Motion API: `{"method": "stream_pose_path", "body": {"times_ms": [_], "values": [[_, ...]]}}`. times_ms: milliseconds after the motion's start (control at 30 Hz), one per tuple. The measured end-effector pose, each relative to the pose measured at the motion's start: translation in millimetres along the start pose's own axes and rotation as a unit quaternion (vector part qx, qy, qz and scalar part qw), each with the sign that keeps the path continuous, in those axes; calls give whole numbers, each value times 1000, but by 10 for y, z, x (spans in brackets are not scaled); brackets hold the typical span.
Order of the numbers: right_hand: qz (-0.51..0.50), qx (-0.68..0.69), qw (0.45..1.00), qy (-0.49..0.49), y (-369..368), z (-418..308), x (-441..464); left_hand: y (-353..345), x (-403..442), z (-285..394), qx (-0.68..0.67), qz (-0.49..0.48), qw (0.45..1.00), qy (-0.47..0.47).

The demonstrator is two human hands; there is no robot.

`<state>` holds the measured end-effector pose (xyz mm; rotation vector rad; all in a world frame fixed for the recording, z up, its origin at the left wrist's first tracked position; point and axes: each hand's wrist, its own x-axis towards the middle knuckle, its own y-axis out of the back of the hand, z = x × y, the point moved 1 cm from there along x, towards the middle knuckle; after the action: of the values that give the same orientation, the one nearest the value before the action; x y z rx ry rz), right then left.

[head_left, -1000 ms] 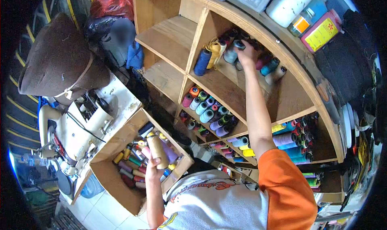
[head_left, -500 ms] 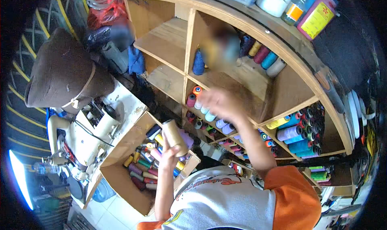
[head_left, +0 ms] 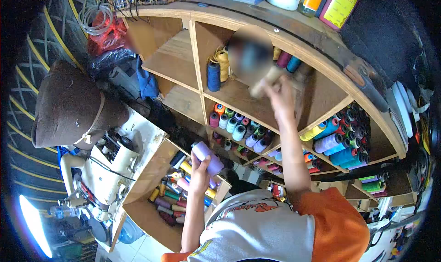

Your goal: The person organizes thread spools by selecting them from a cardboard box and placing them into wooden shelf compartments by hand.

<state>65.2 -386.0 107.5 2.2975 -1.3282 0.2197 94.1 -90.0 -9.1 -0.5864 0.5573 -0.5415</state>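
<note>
My left hand (head_left: 199,174) is closed around a lavender thread spool (head_left: 209,158), held tilted over the cardboard box (head_left: 146,219). Several thread spools of mixed colours lie in that box. My right hand (head_left: 280,93) reaches into the upper middle compartment of the wooden shelf (head_left: 198,55), gripping a beige thread spool (head_left: 260,88) that is slightly blurred. A blue spool (head_left: 213,77) and a yellow spool (head_left: 222,65) stand upright at the compartment's left side. Farther right are a maroon spool (head_left: 283,60) and a teal spool (head_left: 293,65). A blurred patch hides things between these groups.
Lower compartments hold many spools lying on their sides, among them a purple one (head_left: 327,143). A white sewing machine (head_left: 103,170) and a brown cloth-covered bundle (head_left: 69,108) are at left. Bottles, including a pink one (head_left: 339,7), stand on the shelf top.
The beige spool has passed from my left hand to my right, which has moved up into the shelf. My left hand now holds the lavender spool. The view has shifted slightly.
</note>
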Motion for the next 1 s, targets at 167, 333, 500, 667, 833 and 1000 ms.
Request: {"method": "stream_pose_path", "body": {"times_ms": [167, 333, 500, 667, 833, 1000], "values": [[202, -172, 964, 36, -51, 876, 1269, 129, -144, -76, -3, 56, 998, 3], [197, -76, 974, 84, -241, 893, 1536, 277, -176, -154, -9, 66, 997, -24], [190, -265, 944, 42, -252, 992, 1567, 332, -191, -143, -2, 89, 996, -32], [204, -136, 963, 112, -276, 1155, 1522, 218, -131, -47, 52, 70, 995, -36], [67, -179, 980, 52, -188, 540, 663, 21, 42, 110, 143, 8, 985, -96], [-453, -78, 887, 37, -251, -371, -741, -616, 321, 456, 201, -72, 958, -190]]}}
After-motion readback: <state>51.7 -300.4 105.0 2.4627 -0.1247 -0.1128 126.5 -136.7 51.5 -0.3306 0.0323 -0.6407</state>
